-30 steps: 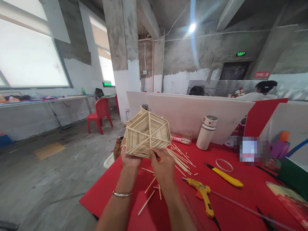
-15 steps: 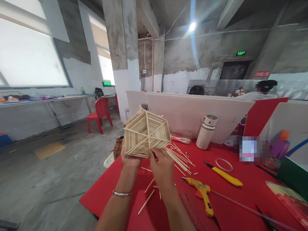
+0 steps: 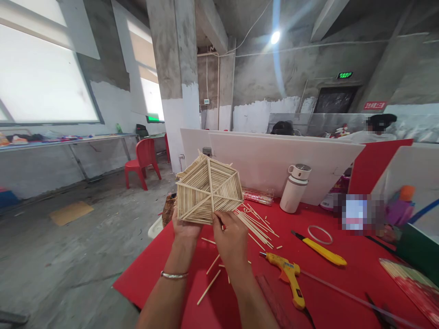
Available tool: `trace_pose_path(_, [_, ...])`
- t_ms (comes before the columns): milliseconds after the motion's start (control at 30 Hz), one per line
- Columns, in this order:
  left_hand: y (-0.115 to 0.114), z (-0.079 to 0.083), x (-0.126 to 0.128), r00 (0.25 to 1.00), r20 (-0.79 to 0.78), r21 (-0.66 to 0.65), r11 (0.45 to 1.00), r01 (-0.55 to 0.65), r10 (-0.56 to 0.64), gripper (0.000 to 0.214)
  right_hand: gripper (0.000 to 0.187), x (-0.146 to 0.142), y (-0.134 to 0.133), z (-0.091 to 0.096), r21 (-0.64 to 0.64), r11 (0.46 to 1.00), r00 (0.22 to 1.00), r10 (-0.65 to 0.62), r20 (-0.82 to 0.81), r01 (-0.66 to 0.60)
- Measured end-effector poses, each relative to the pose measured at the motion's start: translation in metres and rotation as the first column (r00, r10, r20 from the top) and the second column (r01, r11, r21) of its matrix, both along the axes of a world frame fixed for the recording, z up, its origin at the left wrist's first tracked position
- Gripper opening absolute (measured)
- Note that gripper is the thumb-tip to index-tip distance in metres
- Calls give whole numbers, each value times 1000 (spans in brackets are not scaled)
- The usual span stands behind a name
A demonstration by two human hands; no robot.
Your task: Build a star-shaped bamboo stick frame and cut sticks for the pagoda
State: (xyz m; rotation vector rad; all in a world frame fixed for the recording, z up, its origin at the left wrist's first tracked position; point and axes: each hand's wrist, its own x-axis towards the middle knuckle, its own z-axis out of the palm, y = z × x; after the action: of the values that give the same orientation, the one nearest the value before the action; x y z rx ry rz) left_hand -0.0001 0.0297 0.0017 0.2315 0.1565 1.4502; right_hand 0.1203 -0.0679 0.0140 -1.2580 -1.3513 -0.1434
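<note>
A hexagonal frame of thin wooden sticks (image 3: 207,189) is held up above the near left corner of the red table (image 3: 336,278). My left hand (image 3: 183,227) grips its lower left edge from below. My right hand (image 3: 230,237) pinches its lower right edge, fingers closed on the sticks. Loose wooden sticks (image 3: 255,224) lie scattered on the table under and to the right of the frame.
A yellow glue gun (image 3: 288,274), a yellow utility knife (image 3: 320,249), a tape ring (image 3: 319,234) and a white flask (image 3: 295,188) sit on the table. White partition boards (image 3: 274,160) stand behind. Other people sit beyond them. A red chair (image 3: 142,162) stands on the concrete floor at left.
The frame has turned slightly and shifted a little left in my hands. My right hand has moved a touch left along its lower edge.
</note>
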Motion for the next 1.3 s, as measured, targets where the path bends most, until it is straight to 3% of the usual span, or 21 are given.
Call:
trace_pose_path(167, [-4,5,2,999,-47,2,1000,-16,17,42,25,0,0,-1,12,1000,1000,7,-3,-7])
trace_pose_path(567, [-2,4,2,1000,3,-14,1000,-21,21,38,24,0,0,-1,9,1000,1000,13,5,-13])
trace_pose_path(1300, [6,-6,-1,1000,1,39,999,2,-2,39,23,0,1,-2,35,999,1000,12,-6,-11])
